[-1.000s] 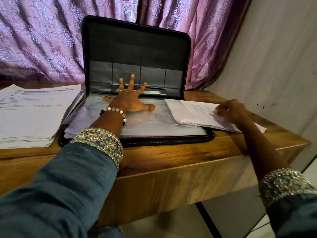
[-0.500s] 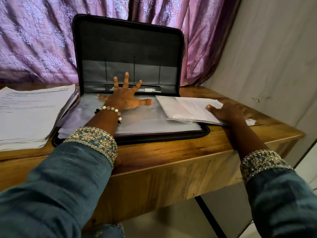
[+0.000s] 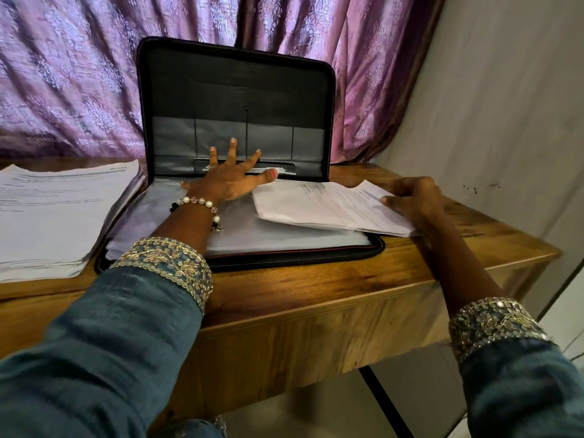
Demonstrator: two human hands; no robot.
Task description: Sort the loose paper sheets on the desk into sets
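A: Which step is this?

B: The right hand [image 3: 410, 200] grips a small set of sheets [image 3: 328, 207] at its right edge, I think to bring it over the open folder [image 3: 284, 257]. The left hand [image 3: 227, 181], fingers spread, presses the plastic sleeves [image 3: 252, 238] flat.

A: And next?

B: Lift the left hand first; it blocks the way. A bigger stack [image 3: 53, 213] lies left of it, the curtain [image 3: 63, 74] beyond.

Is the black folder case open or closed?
Open. The black folder case has its lid standing upright against the curtain, and the left hand rests flat on the clear sleeves inside.
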